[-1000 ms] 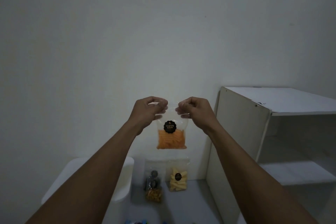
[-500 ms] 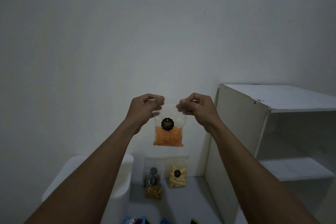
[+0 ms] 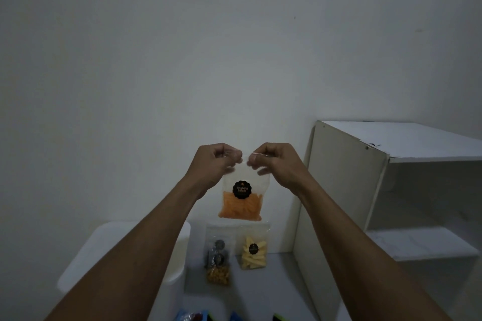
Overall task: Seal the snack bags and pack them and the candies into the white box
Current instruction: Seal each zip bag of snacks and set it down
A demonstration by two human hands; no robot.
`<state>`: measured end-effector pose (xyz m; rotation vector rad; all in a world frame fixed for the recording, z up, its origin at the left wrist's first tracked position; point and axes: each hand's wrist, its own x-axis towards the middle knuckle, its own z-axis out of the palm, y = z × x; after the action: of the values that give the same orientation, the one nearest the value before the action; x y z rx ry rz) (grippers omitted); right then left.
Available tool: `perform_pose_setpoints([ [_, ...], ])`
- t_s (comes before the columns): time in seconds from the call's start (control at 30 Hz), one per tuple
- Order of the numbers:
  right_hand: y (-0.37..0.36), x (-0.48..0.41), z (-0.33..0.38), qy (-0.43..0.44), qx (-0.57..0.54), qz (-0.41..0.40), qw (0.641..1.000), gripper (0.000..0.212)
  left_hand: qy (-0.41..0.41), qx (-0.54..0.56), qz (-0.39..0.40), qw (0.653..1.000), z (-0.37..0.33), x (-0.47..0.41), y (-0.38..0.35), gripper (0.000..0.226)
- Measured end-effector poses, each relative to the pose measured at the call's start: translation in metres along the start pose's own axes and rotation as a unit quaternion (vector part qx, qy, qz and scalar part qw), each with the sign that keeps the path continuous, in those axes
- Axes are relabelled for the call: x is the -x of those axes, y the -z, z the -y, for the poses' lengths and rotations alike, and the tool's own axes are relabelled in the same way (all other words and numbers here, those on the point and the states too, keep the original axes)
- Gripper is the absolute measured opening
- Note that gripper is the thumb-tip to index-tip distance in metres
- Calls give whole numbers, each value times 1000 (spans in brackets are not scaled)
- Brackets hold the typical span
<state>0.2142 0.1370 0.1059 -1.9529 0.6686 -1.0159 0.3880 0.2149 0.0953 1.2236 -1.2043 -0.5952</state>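
Note:
I hold a clear snack bag of orange sticks (image 3: 241, 204) with a black round label up in front of the wall. My left hand (image 3: 214, 164) pinches its top left corner and my right hand (image 3: 276, 163) pinches its top right corner. Below it, two more bags lean against the wall: one with yellow sticks (image 3: 253, 251) and one with brown nuts (image 3: 218, 266). A white box (image 3: 86, 260) stands at the lower left, partly hidden by my left forearm. Blue candy wrappers (image 3: 191, 316) peek in at the bottom edge.
A white open shelf unit (image 3: 391, 190) stands at the right, against the wall. The bags rest on a pale grey table surface (image 3: 260, 294) between the box and the shelf.
My hands and the orange bag have shifted slightly in view, and the fingertips have closed nearer to each other along the bag's top edge.

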Motion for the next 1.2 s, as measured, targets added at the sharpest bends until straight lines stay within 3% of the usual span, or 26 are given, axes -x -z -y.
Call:
perform_pose_setpoints([
  [0.17,-9,4,-8,-18,-23,17,999,14,-47,-93,-45,994,5,-2,4,9],
  [0.33,-12,3,-8,-16,-26,-3,1000,13,6,-2,-17,1000,17,2,13,17],
  [0.6,-22,3,-16,-27,-12,-15,999,13,16,-43,-16,999,22,-7,21,19],
  [1.03,-22,1,-14,-31,16,-26,999,13,22,-17,1,1000,19,-15,18,13],
  [1.2,-17,1,-12,-25,53,-54,997,11,59,26,25,998,25,-15,18,6],
])
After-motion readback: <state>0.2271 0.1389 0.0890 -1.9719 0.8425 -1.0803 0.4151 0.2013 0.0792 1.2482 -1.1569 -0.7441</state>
